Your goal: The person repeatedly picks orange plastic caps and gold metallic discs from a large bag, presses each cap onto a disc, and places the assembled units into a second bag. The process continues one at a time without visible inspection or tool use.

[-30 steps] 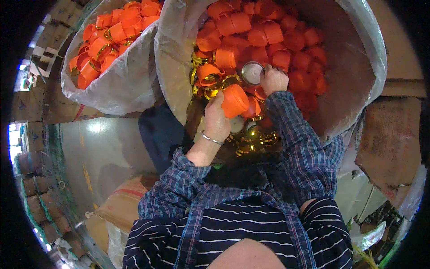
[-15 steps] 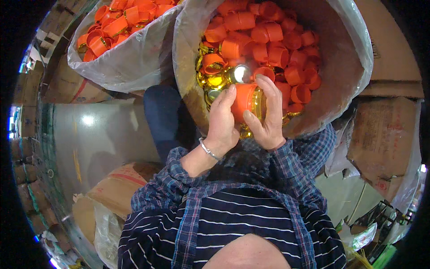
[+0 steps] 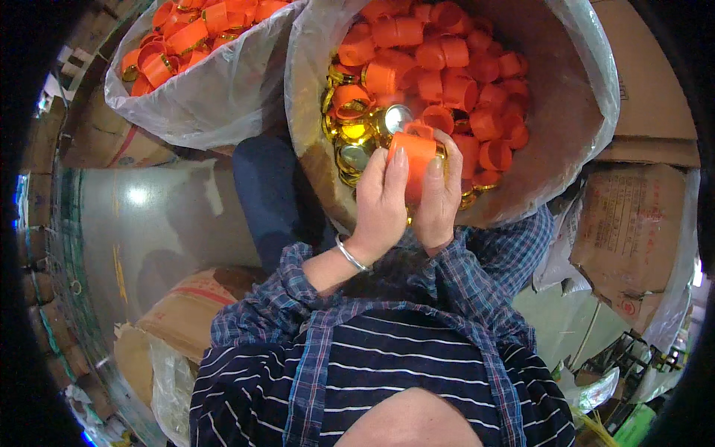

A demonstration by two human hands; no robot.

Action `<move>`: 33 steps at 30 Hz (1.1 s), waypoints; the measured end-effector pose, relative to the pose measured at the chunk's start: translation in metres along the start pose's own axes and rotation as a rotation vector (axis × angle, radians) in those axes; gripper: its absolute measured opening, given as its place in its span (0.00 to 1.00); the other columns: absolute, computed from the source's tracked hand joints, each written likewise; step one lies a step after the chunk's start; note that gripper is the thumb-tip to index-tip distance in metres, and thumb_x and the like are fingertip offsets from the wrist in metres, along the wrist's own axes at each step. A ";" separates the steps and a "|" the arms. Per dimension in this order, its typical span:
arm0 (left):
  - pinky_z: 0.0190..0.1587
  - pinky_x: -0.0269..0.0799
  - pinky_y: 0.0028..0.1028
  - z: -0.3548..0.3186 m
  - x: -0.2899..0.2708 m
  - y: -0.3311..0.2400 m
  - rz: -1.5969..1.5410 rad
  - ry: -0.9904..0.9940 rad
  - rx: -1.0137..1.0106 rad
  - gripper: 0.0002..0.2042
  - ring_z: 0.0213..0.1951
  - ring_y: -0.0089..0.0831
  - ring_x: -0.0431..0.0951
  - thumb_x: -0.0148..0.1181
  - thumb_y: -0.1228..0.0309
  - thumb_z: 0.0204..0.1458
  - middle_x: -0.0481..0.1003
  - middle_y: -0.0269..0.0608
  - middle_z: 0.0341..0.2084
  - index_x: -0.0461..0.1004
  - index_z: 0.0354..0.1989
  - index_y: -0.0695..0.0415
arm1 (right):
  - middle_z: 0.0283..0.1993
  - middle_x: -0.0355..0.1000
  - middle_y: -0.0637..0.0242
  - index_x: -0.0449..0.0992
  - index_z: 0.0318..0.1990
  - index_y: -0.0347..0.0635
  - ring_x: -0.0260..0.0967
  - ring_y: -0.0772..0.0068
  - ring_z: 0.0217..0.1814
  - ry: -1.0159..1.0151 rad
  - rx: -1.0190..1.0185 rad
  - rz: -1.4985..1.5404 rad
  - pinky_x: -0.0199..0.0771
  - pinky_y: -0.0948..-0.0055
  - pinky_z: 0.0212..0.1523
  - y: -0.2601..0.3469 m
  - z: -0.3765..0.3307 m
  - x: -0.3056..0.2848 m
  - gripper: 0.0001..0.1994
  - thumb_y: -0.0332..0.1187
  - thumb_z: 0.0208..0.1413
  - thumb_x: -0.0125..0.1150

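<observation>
Both hands grip an orange plastic cup-like piece point(image 3: 414, 158), held over the near edge of a large plastic-lined container point(image 3: 570, 138). My left hand point(image 3: 378, 205) presses its fingers along the piece's left side. From the right, my right hand point(image 3: 441, 197) closes on it, thumb in front and fingers behind. A gold edge shows beside the right fingers. Beyond the hands lie several orange cup-like pieces point(image 3: 445, 89). Shiny gold discs, perhaps lids point(image 3: 353, 134), are heaped at the left inside the same container.
A second plastic-lined container point(image 3: 223, 104) stands at upper left, with several orange gold-edged pieces point(image 3: 184, 37). Brown cardboard boxes point(image 3: 633, 231) are at the right, and another carton point(image 3: 182, 309) lies lower left on the grey floor point(image 3: 149, 231).
The orange piece has been turned in my hands, so less of its gold edge shows. My left fingers now lie across its front, and my right thumb has moved up.
</observation>
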State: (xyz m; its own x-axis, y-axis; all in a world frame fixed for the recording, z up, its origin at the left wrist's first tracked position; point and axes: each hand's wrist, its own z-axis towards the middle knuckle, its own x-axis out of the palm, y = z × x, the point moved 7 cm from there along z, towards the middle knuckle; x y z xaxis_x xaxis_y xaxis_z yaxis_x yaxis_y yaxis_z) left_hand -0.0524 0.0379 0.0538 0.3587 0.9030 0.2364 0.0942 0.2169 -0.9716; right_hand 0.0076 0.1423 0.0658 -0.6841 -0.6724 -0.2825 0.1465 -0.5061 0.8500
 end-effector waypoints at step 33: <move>0.49 0.71 0.26 -0.019 -0.019 0.077 -0.052 0.081 -0.364 0.18 0.42 0.28 0.77 0.61 0.59 0.60 0.79 0.39 0.39 0.76 0.47 0.63 | 0.51 0.68 0.60 0.66 0.57 0.34 0.68 0.66 0.47 -0.089 0.544 0.299 0.68 0.68 0.51 -0.065 -0.057 0.014 0.24 0.47 0.67 0.49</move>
State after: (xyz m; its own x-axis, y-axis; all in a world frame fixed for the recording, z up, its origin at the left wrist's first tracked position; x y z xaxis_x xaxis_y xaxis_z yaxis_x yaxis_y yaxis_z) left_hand -0.0341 0.0299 -0.0254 0.4159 0.8587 0.2993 0.4332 0.1022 -0.8955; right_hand 0.0288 0.1352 -0.0189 -0.7298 -0.6833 0.0208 -0.0278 0.0601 0.9978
